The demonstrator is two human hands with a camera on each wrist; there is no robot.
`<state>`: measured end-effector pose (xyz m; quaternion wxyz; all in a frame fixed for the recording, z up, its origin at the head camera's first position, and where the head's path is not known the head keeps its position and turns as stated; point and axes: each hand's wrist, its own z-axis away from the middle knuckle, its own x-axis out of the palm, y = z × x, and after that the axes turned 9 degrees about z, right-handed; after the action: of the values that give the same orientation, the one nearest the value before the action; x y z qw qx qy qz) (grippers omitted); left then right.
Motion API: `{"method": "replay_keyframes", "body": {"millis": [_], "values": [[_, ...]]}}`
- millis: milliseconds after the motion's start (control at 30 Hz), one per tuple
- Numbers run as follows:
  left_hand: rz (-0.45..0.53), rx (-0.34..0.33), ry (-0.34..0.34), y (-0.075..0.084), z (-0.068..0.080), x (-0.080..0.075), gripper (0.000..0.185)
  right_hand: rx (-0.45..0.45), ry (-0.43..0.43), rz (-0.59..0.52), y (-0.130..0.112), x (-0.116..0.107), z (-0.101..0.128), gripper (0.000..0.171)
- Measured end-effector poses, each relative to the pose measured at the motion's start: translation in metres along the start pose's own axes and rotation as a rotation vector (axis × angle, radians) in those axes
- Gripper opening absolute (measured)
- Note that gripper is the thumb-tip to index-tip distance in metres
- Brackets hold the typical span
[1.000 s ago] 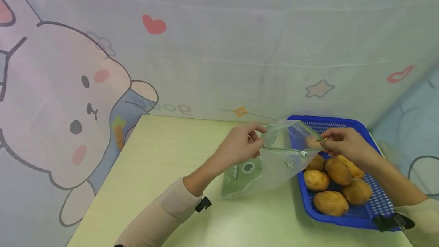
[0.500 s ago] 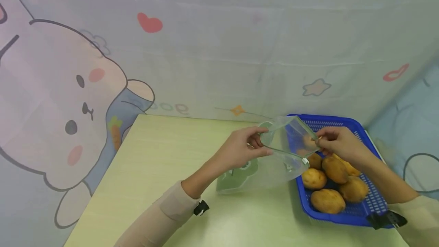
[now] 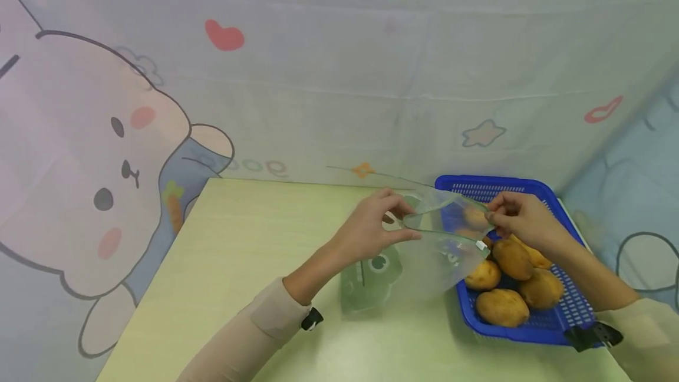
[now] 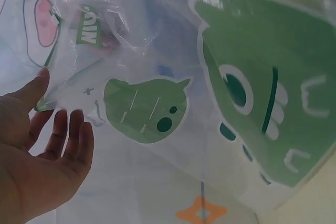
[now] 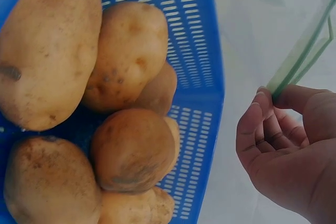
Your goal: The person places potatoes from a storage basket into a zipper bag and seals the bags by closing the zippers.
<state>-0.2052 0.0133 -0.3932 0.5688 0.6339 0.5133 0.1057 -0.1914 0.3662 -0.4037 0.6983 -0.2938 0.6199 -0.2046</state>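
Bag [image 3: 419, 252]: clear plastic, green cartoon prints, green zip rim, mouth spread, centre frame.
Left hand [image 3: 371, 229]: you pinch its rim.
Right hand [image 3: 517, 217]: you pinch the opposite rim.

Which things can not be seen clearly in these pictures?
- Head view: the bag covers some potatoes, so their count is unsure.
- Left wrist view: the bag's opening is cut off at the top edge; left hand partly cropped.
- Right wrist view: the basket is cropped left; the right hand hides where it pinches the bag's green rim.
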Motion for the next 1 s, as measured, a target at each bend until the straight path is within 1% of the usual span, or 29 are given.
{"method": "replay_keyframes", "body": {"millis": [100,200,367,467,533,633,733,767,867,933,1000], "values": [[0.001,0.036,-0.009,0.002,0.0,0.002,0.033,-0.009,0.018,0.018,0.006,0.001,0.0,0.02],[-0.023,0.062,-0.014,0.004,0.0,0.002,0.033,-0.012,0.03,0.024,0.01,0.001,-0.001,0.02],[-0.06,0.07,0.002,0.006,0.0,0.0,0.035,-0.033,0.022,0.004,0.007,0.002,-0.002,0.023],[-0.073,0.067,0.008,0.005,0.0,0.0,0.036,-0.064,0.005,-0.011,0.005,0.003,0.0,0.029],[-0.08,0.062,0.007,0.004,-0.001,0.001,0.035,-0.089,-0.001,0.001,0.005,0.002,0.003,0.032],[-0.079,0.059,-0.001,0.001,-0.001,0.003,0.033,-0.146,0.014,0.091,0.011,-0.001,0.007,0.03],[-0.075,0.056,-0.007,0.0,-0.002,0.005,0.033,-0.21,0.022,0.233,0.022,-0.005,0.011,0.028],[-0.072,0.056,-0.007,0.0,-0.002,0.006,0.033,-0.221,0.015,0.274,0.026,-0.006,0.012,0.029],[-0.082,0.048,-0.009,0.001,-0.003,0.007,0.032,-0.246,-0.032,0.375,0.038,-0.008,0.018,0.043],[-0.087,0.041,-0.012,0.001,-0.004,0.008,0.032,-0.239,-0.071,0.411,0.045,-0.007,0.021,0.052],[-0.092,0.031,-0.015,0.0,-0.004,0.009,0.031,-0.237,-0.087,0.451,0.051,-0.005,0.023,0.059]]}}
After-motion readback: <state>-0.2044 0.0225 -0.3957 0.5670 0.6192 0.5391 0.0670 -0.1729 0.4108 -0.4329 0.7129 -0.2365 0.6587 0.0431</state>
